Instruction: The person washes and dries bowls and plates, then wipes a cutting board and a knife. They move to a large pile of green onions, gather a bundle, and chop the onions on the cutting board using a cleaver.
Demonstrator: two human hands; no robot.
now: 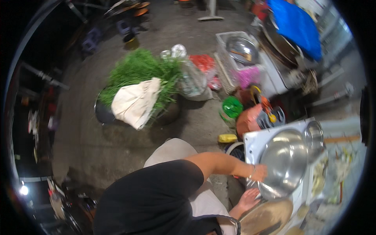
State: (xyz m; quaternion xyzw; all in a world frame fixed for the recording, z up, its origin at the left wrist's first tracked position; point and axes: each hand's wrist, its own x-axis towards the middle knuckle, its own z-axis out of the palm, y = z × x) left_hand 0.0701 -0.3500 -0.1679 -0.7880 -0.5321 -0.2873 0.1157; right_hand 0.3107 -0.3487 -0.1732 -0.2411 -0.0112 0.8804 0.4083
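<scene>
A large stainless steel bowl (285, 161) stands on the white worktop (250, 144) before me. My left hand (259, 173), with a band at the wrist, is closed at the bowl's near rim; blur hides the fingertips. Just below it, my right hand (249, 199) has its fingers spread between the bowl and a round wooden chopping board (265, 216). I see nothing held in it. On the board lies a dark, flat thing (271, 228), partly cut off by the picture's edge. A smaller steel bowl (314, 135) sits behind the large one.
Long green leafy stalks (132, 70) fill a dark tub (102, 113) on the floor, with a cream cloth (135, 102) over them. Near the worktop are a green plastic container (231, 107), a yellow container (227, 138) and a white crate (224, 36) holding a metal basin (242, 44).
</scene>
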